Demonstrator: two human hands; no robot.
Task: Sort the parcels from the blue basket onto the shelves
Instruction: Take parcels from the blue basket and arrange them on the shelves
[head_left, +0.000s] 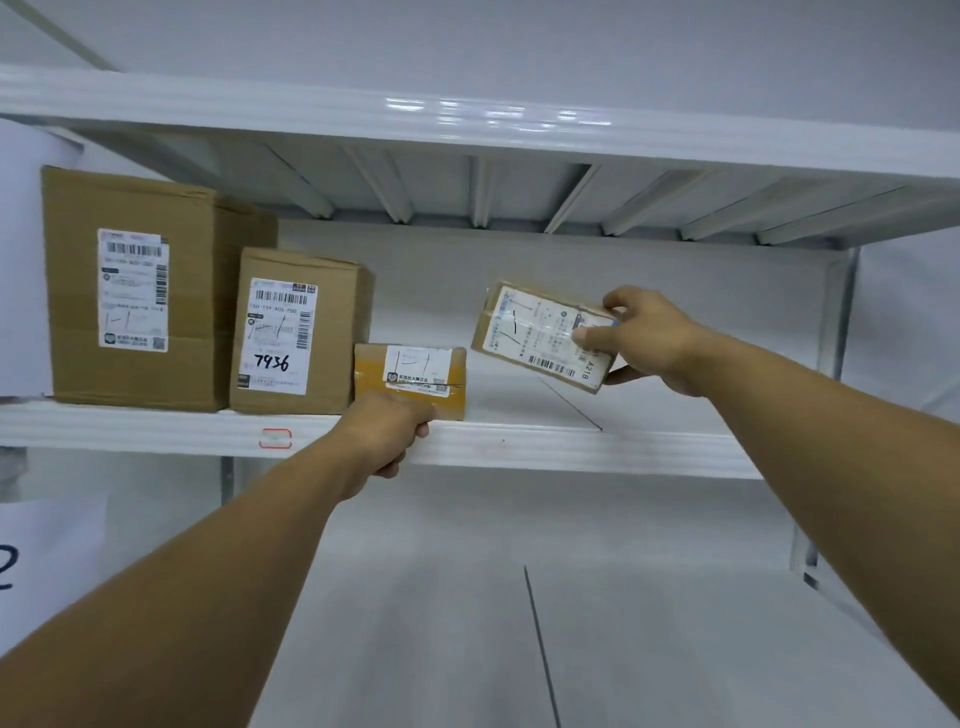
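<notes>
4 parcels in view, all brown cardboard w/ white labels. Landmark: the 7436 box (296, 332), mid-sized, upright, the number handwritten on its label. Just left of it stands the big box (130, 291), which is taller. Just right of it, against its lower side, lies the small box (410, 374), low, w/ yellow-brown tape across the front. That makes 3 parcels in a row. The 4th, the held parcel (540, 332), is further right of the 7436 box, past the small box and apart from it. It is in the air at approx the 7436 box's mid height, tilted, label toward the camera.

3 shelves: mid shelf (571, 447) under the 7436 box, top shelf (467, 119) over it, bottom shelf (467, 623) below it.

2 hands, well apart. R hand (649, 343) clamps the held parcel's right end, thumb on the label, fingers round the back. L hand (389, 436), below-right of the 7436 box, is at the mid shelf's front edge before the small box, fingers curled. Can't tell if it grips anything.

1 red-outlined mark (275, 438) is on that edge, just below the 7436 box.
</notes>
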